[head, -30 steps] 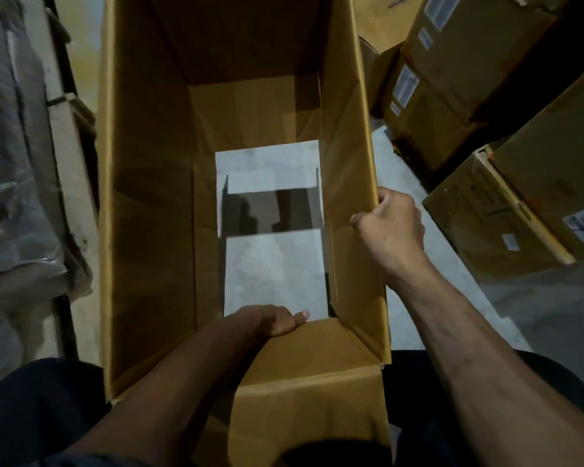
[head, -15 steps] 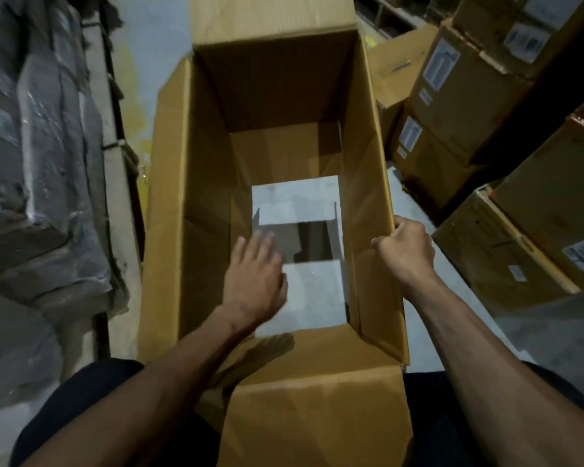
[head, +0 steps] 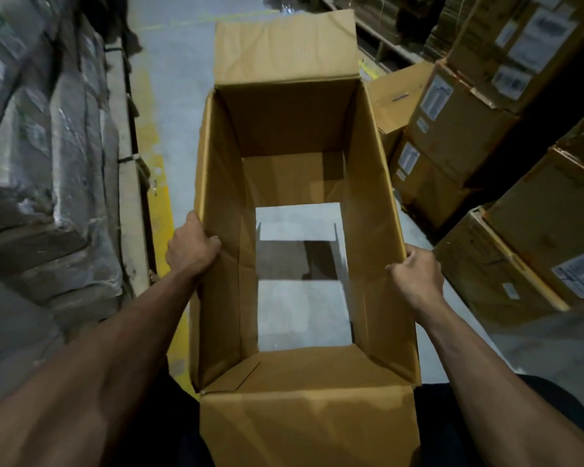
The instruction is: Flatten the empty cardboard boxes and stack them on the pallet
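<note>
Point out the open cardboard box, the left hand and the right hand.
open cardboard box (head: pixel 294 119): head view, far inner wall.
left hand (head: pixel 191 249): head view, back of hand.
right hand (head: pixel 418 273): head view, back of hand.

The scene is dim and warm-toned, lit from above and ahead; the grey floor (head: pixel 179 62) in the upper middle of the frame is the brightest area. The inside walls of the cardboard box (head: pixel 371 183) fall into soft shadow, and a dark shadow band crosses the floor seen through its open bottom. Weak glare glints on the plastic-wrapped bundles (head: pixel 48 146) at the left. Wide-angle distortion bends lines near the edges, and the corners are soft, smeared and darkest at the bottom
</note>
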The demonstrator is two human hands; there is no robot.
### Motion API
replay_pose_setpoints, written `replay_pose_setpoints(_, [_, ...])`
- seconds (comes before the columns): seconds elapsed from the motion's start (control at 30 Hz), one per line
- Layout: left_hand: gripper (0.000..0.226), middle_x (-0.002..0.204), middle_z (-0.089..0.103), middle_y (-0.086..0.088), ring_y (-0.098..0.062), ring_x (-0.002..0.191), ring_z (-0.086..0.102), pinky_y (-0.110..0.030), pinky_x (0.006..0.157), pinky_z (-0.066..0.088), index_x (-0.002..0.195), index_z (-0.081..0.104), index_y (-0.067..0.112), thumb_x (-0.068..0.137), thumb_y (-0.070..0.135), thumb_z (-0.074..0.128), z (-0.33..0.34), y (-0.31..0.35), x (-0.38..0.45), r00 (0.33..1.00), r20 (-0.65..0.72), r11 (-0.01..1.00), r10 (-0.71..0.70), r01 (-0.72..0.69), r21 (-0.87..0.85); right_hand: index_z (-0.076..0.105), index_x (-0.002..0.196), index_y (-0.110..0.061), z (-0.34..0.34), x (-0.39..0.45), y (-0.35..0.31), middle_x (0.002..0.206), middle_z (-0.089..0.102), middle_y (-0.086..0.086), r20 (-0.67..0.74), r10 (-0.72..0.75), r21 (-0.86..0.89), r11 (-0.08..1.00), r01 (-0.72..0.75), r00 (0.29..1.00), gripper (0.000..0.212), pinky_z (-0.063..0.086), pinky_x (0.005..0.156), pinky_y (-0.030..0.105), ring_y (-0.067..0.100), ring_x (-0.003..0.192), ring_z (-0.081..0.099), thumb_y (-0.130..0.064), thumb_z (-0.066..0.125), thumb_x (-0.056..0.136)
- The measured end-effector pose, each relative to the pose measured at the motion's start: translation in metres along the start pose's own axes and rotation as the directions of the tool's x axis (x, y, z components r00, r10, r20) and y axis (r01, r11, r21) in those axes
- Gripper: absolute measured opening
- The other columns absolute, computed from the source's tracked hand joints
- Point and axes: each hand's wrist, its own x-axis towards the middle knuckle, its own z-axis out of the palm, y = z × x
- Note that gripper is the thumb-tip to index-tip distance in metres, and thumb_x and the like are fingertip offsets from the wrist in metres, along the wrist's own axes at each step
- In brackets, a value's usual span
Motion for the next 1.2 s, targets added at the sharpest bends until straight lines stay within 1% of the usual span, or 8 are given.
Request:
replay_pose_setpoints(0.23, [0.029,0.107,0.067,-0.015,-0.038,0.096,0.063,-0.049,0.085,0.055,0.115,0.057,0.013,0.086,0.014,0.061,0.004,-0.008,-0.009,0.993,0.002,0.993,0.117,-0.117,-0.017,0.066,0.117,-0.014,0.012,0.012,0.0,0.106,0.068,0.008,-0.069,0.072,0.03,0.997,-0.07,0.995,0.02,0.057,0.09,0.052,0.033,0.095,0.066,-0.01,0.06,0.099])
replay_pose_setpoints(0.47, [0.047,0.106,0.07,-0.016,-0.041,0.098,0.064,-0.048,0.083,0.053,0.131,0.054,0.019,0.084,0.014,0.058,0.032,0.005,-0.063,0.936,0.113,0.941,0.334,-0.338,0.022,0.056,0.096,-0.016,0.01,0.031,-0.01,0.097,0.064,0.009,-0.132,0.141,0.123,0.984,-0.125,0.981,0.01,0.053,0.076,0.039,0.026,0.083,0.061,-0.007,0.057,0.098])
replay_pose_setpoints(0.63, [0.051,0.105,0.071,-0.013,-0.038,0.094,0.065,-0.043,0.081,0.053,0.14,0.046,0.023,0.089,0.022,0.05,0.045,0.01,-0.102,0.902,0.176,0.912,0.394,-0.408,0.05,0.06,0.104,-0.017,0.009,0.036,-0.022,0.102,0.067,0.006,-0.055,0.147,0.244,0.961,-0.13,0.988,0.006,0.058,0.086,0.05,0.028,0.092,0.067,-0.017,0.058,0.098])
replay_pose_setpoints(0.73, [0.032,0.108,0.067,-0.008,-0.032,0.097,0.064,-0.032,0.074,0.041,0.127,0.051,0.02,0.098,0.031,0.048,0.045,0.026,-0.127,0.889,0.189,0.905,0.418,-0.426,0.002,0.06,0.108,-0.016,0.006,0.036,-0.03,0.099,0.067,0.007,0.006,0.123,0.288,0.95,-0.12,0.992,0.015,0.058,0.084,0.051,0.028,0.091,0.068,-0.019,0.057,0.094])
replay_pose_setpoints(0.87, [0.077,0.14,0.051,-0.007,-0.031,0.121,0.053,-0.043,0.095,0.044,0.144,0.034,0.024,0.089,0.078,0.033,0.057,0.045,-0.153,0.818,0.415,0.902,0.399,-0.432,-0.014,0.061,0.111,-0.005,0.006,0.037,-0.038,0.097,0.065,0.008,-0.001,0.106,0.265,0.959,-0.102,0.994,0.022,0.047,0.053,0.022,0.028,0.089,0.064,-0.016,0.054,0.093])
replay_pose_setpoints(1.0, [0.113,0.164,0.015,-0.014,-0.034,0.149,0.022,-0.051,0.116,0.031,0.157,-0.001,0.024,0.077,0.083,0.052,0.078,0.064,-0.158,0.799,0.479,0.891,0.363,-0.448,0.072,0.062,0.112,-0.004,0.008,0.041,-0.037,0.096,0.063,0.008,-0.007,0.097,0.282,0.955,-0.091,0.995,0.02,0.039,0.037,0.017,0.024,0.082,0.062,-0.011,0.053,0.095])
replay_pose_setpoints(1.1, [0.103,0.158,0.031,-0.014,-0.039,0.137,0.042,-0.048,0.103,0.044,0.155,0.007,0.024,0.082,0.064,0.066,0.08,0.075,-0.154,0.834,0.41,0.882,0.369,-0.454,0.13,0.063,0.108,-0.004,0.009,0.043,-0.036,0.089,0.062,0.006,0.015,0.087,0.285,0.954,-0.087,0.996,0.018,0.044,0.049,0.022,0.022,0.079,0.061,-0.011,0.053,0.095])
replay_pose_setpoints(1.2, [0.061,0.125,0.059,-0.009,-0.038,0.107,0.061,-0.042,0.079,0.049,0.134,0.032,0.02,0.089,0.045,0.064,0.078,0.076,-0.149,0.864,0.269,0.862,0.426,-0.478,0.169,0.064,0.096,-0.007,0.013,0.043,-0.04,0.088,0.063,0.007,0.02,0.062,0.298,0.952,-0.065,0.998,0.011,0.046,0.055,0.023,0.025,0.081,0.062,-0.013,0.054,0.094])
